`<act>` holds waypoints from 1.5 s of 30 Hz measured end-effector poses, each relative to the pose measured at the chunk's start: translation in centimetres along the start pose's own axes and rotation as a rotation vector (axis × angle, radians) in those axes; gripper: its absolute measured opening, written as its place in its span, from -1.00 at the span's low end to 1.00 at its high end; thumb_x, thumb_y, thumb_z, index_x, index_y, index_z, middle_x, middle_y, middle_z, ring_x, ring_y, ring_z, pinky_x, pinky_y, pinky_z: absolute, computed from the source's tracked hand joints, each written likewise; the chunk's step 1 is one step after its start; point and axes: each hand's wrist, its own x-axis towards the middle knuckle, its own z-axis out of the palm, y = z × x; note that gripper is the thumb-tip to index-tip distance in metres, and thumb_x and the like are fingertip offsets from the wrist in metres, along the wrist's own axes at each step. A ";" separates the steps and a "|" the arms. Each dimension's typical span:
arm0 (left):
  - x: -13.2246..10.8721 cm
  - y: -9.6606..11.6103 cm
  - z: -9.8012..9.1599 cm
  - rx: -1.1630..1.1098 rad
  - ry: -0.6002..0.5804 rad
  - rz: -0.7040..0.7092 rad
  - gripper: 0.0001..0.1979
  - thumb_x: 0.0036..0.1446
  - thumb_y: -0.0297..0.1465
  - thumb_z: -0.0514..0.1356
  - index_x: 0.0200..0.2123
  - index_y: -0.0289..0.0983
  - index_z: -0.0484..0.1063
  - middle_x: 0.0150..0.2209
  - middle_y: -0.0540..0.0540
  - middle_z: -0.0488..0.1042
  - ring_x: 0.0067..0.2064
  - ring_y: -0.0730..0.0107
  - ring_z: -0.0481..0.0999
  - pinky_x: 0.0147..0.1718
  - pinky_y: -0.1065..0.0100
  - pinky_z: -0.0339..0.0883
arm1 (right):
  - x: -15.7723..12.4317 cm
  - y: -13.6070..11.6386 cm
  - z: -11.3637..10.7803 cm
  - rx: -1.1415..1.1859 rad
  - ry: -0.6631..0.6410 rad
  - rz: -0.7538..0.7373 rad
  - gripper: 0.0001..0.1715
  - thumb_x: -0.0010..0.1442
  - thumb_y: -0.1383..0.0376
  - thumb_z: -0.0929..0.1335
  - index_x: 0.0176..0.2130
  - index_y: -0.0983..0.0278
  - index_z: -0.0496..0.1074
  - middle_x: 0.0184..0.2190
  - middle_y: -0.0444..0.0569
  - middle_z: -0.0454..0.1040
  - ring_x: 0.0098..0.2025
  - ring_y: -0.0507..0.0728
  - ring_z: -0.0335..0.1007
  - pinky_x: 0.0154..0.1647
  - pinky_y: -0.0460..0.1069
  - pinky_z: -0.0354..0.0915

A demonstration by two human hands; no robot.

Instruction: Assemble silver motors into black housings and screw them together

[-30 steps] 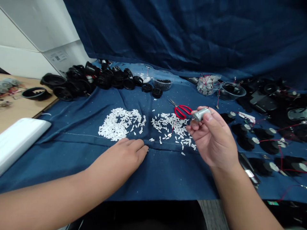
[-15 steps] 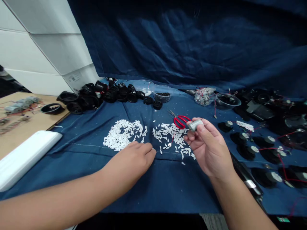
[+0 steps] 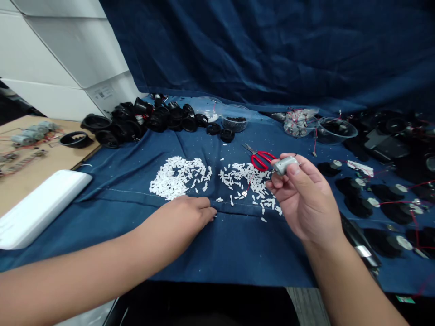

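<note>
My right hand [image 3: 304, 197] holds a small silver motor [image 3: 284, 165] between thumb and fingers, raised over the right side of the cloth. Red wire and a small metal part [image 3: 244, 193] hang below it, over the white pieces. My left hand [image 3: 190, 215] rests low on the blue cloth, fingers closed and pointing down; a tiny white bit shows at its fingertips, mostly hidden. Just beyond it lies a pile of small white connectors [image 3: 170, 181], and a looser heap of them [image 3: 244, 174] spreads to the right. Red-handled scissors [image 3: 261, 160] lie behind the motor.
Black plastic housings [image 3: 159, 118] are heaped at the back left, beside clear bowls [image 3: 235, 122]. A white box [image 3: 44, 208] lies at left. Another clear bowl [image 3: 336, 131] and black parts with motors [image 3: 384, 242] fill the right side.
My left hand has drawn slightly back toward me, and a white connector beyond its fingers now shows. The view has shifted a little; my right hand keeps holding the motor.
</note>
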 end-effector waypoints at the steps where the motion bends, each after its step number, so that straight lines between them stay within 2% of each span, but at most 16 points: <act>1: 0.0 0.1 0.1 -0.009 -0.005 -0.024 -0.72 0.45 -0.50 0.07 0.00 -0.19 0.58 -0.22 -0.08 0.51 -0.28 0.25 0.54 -0.26 0.21 0.38 | 0.0 0.0 0.0 -0.002 0.003 -0.003 -0.75 0.27 0.22 0.53 -0.06 0.21 0.59 -0.20 -0.09 0.53 -0.36 -0.07 0.38 -0.22 -0.10 0.49; 5: 0.1 0.4 0.1 -0.086 -0.023 -0.129 -0.67 0.53 -0.35 0.01 -0.14 -0.20 0.59 -0.26 -0.06 0.47 -0.33 0.28 0.52 -0.31 0.21 0.36 | 0.1 0.0 0.0 -0.008 0.004 -0.009 -0.76 0.28 0.21 0.52 -0.06 0.21 0.59 -0.23 -0.11 0.51 -0.35 -0.06 0.38 -0.22 -0.09 0.49; 8: 0.1 0.5 0.2 -0.133 -0.021 -0.166 -0.68 0.52 -0.34 0.04 -0.16 -0.21 0.59 -0.27 -0.05 0.47 -0.33 0.30 0.52 -0.30 0.23 0.36 | 0.1 0.0 0.0 -0.010 -0.005 -0.004 -0.76 0.28 0.21 0.52 -0.06 0.20 0.59 -0.26 -0.12 0.48 -0.36 -0.06 0.38 -0.22 -0.09 0.49; 12: -0.2 0.7 0.4 -0.142 0.008 -0.118 -0.68 0.52 -0.35 0.04 -0.19 -0.22 0.58 -0.30 -0.04 0.45 -0.36 0.34 0.49 -0.32 0.26 0.34 | 0.1 0.0 0.0 -0.015 -0.003 -0.006 -0.76 0.28 0.21 0.52 -0.06 0.20 0.59 -0.25 -0.12 0.48 -0.35 -0.06 0.39 -0.22 -0.09 0.49; 15: 0.0 0.7 -0.2 -0.088 0.066 -0.043 -0.69 0.51 -0.38 0.04 -0.19 -0.23 0.58 -0.31 -0.04 0.45 -0.36 0.32 0.48 -0.33 0.26 0.32 | 0.2 0.0 -0.1 -0.015 -0.003 -0.011 -0.76 0.28 0.21 0.52 -0.06 0.20 0.59 -0.27 -0.12 0.48 -0.35 -0.05 0.39 -0.22 -0.09 0.49; 18: 2.2 0.5 -2.0 -0.023 0.131 0.005 -0.74 0.48 -0.41 0.09 -0.14 -0.24 0.61 -0.27 -0.07 0.48 -0.32 0.29 0.50 -0.31 0.27 0.32 | 0.2 0.1 -0.1 -0.009 -0.002 -0.013 -0.76 0.28 0.21 0.52 -0.06 0.20 0.58 -0.26 -0.12 0.49 -0.36 -0.06 0.38 -0.22 -0.09 0.49; 22: 8.0 -0.4 -4.4 0.028 0.147 0.019 -0.78 0.41 -0.48 0.16 -0.10 -0.23 0.65 -0.20 -0.10 0.56 -0.22 0.29 0.55 -0.27 0.34 0.31 | 0.3 0.2 -0.1 -0.014 0.009 -0.016 -0.76 0.27 0.20 0.53 -0.07 0.20 0.58 -0.25 -0.11 0.51 -0.37 -0.06 0.38 -0.22 -0.09 0.49; 25: 11.8 -1.1 -4.8 0.058 0.142 0.017 -0.77 0.42 -0.43 0.16 -0.17 -0.25 0.65 -0.21 -0.13 0.60 -0.20 0.28 0.57 -0.25 0.34 0.30 | 0.5 0.3 -0.1 -0.018 0.025 -0.020 -0.76 0.26 0.19 0.53 -0.08 0.19 0.58 -0.24 -0.11 0.51 -0.37 -0.06 0.38 -0.23 -0.09 0.49; 27: 13.2 -1.3 -4.3 0.081 0.111 0.042 -0.78 0.41 -0.43 0.16 -0.22 -0.25 0.63 -0.25 -0.12 0.61 -0.27 0.31 0.56 -0.28 0.35 0.28 | 0.6 0.3 -0.2 -0.017 0.028 -0.021 -0.75 0.26 0.18 0.53 -0.08 0.18 0.58 -0.22 -0.11 0.51 -0.37 -0.07 0.37 -0.23 -0.09 0.48; 30: 14.4 -1.5 -3.3 0.132 0.050 0.118 -0.86 0.32 -0.47 0.23 -0.16 -0.20 0.61 -0.29 -0.08 0.61 -0.37 0.32 0.54 -0.38 0.35 0.22 | 0.7 0.3 -0.3 -0.015 0.019 -0.017 -0.75 0.27 0.17 0.53 -0.07 0.18 0.57 -0.19 -0.11 0.51 -0.36 -0.07 0.37 -0.21 -0.08 0.48; 34: 15.8 -2.0 -2.7 0.208 0.010 0.244 -0.72 0.23 -0.54 0.28 -0.04 -0.14 0.59 -0.27 -0.08 0.64 -0.37 0.30 0.55 -0.38 0.32 0.20 | 0.6 0.2 -0.3 -0.012 0.010 -0.015 -0.73 0.28 0.17 0.53 -0.05 0.18 0.56 -0.23 -0.13 0.49 -0.35 -0.07 0.37 -0.18 -0.08 0.46; 38: 16.6 -2.5 -2.9 0.256 0.032 0.330 -0.86 0.24 -0.55 0.28 -0.25 -0.20 0.60 -0.33 -0.09 0.62 -0.37 0.29 0.54 -0.32 0.27 0.22 | 0.7 0.2 -0.3 -0.001 0.030 -0.011 -0.67 0.25 0.15 0.55 -0.02 0.17 0.55 -0.19 -0.11 0.52 -0.35 -0.05 0.36 -0.19 -0.07 0.45; 41: 16.5 -2.7 -3.2 0.280 0.064 0.382 -0.85 0.22 -0.55 0.30 -0.38 -0.23 0.56 -0.37 -0.08 0.61 -0.38 0.33 0.52 -0.31 0.27 0.22 | 0.9 0.2 -0.3 0.044 0.028 -0.007 -0.66 0.24 0.15 0.56 -0.03 0.18 0.55 -0.20 -0.11 0.53 -0.35 -0.05 0.37 -0.21 -0.08 0.42; 45: 16.3 -3.1 -4.0 0.304 0.129 0.418 -0.86 0.21 -0.55 0.29 -0.34 -0.20 0.57 -0.37 -0.05 0.61 -0.39 0.32 0.51 -0.35 0.27 0.18 | 1.1 0.4 -0.1 0.080 0.018 -0.016 -0.68 0.25 0.15 0.55 -0.05 0.19 0.54 -0.21 -0.13 0.53 -0.35 -0.07 0.37 -0.22 -0.10 0.38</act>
